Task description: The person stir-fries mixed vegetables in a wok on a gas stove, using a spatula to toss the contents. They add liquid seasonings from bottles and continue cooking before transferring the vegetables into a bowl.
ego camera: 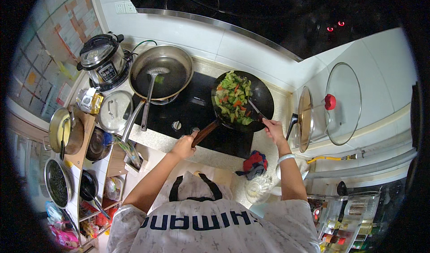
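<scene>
A black wok on the right side of the black glass cooktop contains stir-fried green vegetables with orange pieces. My right hand grips the dark handle of a metal spatula, whose blade is among the vegetables. My left hand is at the near end of the wok's wooden handle, with its fingertips close to a stove knob. Whether it grips the handle or the knob cannot be made out. A second knob sits further left.
A large frying pan with a slotted turner stands on the left burner. Beside it are a pot lid and an electric pressure cooker. Glass lids lean at the right wall. The range hood overhangs the back.
</scene>
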Tool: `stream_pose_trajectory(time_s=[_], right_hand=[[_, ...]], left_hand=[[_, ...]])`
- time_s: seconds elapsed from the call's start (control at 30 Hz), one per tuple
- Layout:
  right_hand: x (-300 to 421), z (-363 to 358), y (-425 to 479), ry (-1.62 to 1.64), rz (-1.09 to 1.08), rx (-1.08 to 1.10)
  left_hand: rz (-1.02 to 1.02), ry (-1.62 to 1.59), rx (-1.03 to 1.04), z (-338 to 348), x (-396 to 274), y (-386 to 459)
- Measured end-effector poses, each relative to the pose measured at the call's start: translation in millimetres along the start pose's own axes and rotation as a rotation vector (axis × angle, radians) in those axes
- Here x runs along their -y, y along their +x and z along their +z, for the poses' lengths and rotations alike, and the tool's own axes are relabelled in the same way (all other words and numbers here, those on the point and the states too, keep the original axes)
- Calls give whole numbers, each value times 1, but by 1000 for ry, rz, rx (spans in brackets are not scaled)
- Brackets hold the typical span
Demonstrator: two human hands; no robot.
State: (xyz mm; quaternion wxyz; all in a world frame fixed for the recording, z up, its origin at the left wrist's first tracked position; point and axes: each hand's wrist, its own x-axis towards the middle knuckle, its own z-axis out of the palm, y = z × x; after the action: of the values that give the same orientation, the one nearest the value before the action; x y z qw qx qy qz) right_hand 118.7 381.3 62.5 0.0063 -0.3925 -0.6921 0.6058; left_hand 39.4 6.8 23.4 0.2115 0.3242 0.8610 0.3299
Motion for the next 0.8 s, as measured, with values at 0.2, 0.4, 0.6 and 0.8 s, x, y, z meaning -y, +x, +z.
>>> stream_pose_trajectory(time_s=[0.2, 0.4, 0.6, 0.8], right_hand=[[20, 8, -37, -726, -599, -94], [28, 37, -109, -1297, -786, -244], [72, 55, -196, -1262, -608, -300], [56, 84, -194, -795, -485, -209]], left_hand=[[-79, 44, 21, -1, -4, 0], [-49, 25, -7, 8, 10, 5], [-52, 12, 18, -3, 7, 10], [-37, 22, 68, -8, 9, 7]])
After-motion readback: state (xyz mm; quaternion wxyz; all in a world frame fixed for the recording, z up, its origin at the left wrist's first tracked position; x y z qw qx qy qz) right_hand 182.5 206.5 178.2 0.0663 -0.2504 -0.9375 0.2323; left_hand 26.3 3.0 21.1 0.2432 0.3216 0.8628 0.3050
